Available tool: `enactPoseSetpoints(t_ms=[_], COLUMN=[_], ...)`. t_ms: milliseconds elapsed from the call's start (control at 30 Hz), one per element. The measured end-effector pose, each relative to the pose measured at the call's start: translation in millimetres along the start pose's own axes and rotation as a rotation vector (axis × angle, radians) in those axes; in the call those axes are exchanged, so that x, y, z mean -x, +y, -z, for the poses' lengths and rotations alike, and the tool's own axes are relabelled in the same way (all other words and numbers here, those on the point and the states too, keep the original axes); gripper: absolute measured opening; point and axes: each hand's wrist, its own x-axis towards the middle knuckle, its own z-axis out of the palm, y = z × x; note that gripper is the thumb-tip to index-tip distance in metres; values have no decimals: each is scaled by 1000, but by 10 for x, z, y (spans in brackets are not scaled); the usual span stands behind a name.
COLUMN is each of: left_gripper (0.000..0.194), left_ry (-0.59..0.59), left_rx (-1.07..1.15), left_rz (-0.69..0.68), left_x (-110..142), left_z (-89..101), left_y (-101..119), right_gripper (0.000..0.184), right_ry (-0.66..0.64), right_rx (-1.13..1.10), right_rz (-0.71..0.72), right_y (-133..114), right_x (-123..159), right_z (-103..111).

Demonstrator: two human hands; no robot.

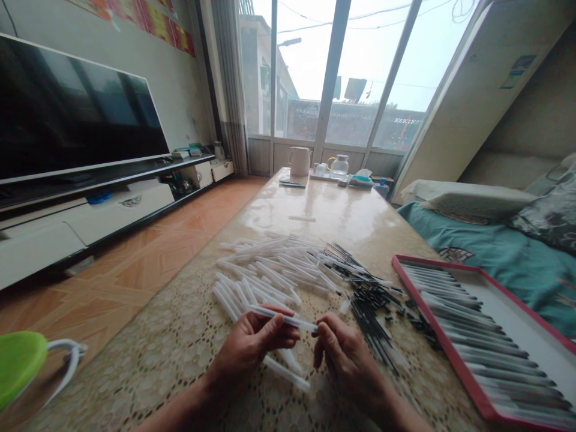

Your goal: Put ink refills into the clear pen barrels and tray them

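Pinching a clear plastic pen barrel (283,318) in the left hand (252,348), its long axis nearly level and its tip pointing right, above the table (148,372); the right hand (346,360) presses its fingertips together at that tip, holding something too small to tell, beside loose black pen refills (369,312).

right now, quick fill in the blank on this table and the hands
The left hand holds a clear plastic tube with its end pointing at the ____ hand.
The heap of clear tubes lies to the ____ of the black pen refills on the table.
The tray beside the table has a ____ rim.
A white mug stands at the ____ end of the table.

Missing words: right; left; red; far
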Motion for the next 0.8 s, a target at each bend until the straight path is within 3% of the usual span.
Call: enactPoseSetpoints(t_ms=[167, 367, 467, 667, 800], left_gripper=[25, 24, 24, 24, 43], left_ry=[2, -48, -45, -86, -68], left_rx=[-3, -103, -192, -327, -715], left_rz=[-6, -58, -99, -177, -381], left_x=[2, 43, 70, 64, 69], left_z=[-3, -37, -58, -60, 26], left_y=[14, 60, 86, 31, 64], right_gripper=[48, 52, 54, 35, 33], right_ry=[0, -115, -180, -73, 20], right_rx=[47, -283, -302, 119, 193], right_rz=[62, -229, -292, 87, 147], right_y=[-15, -33, -68, -92, 8], right_x=[-5, -3, -9, -7, -31], right_z=[4, 11, 46, 63, 117])
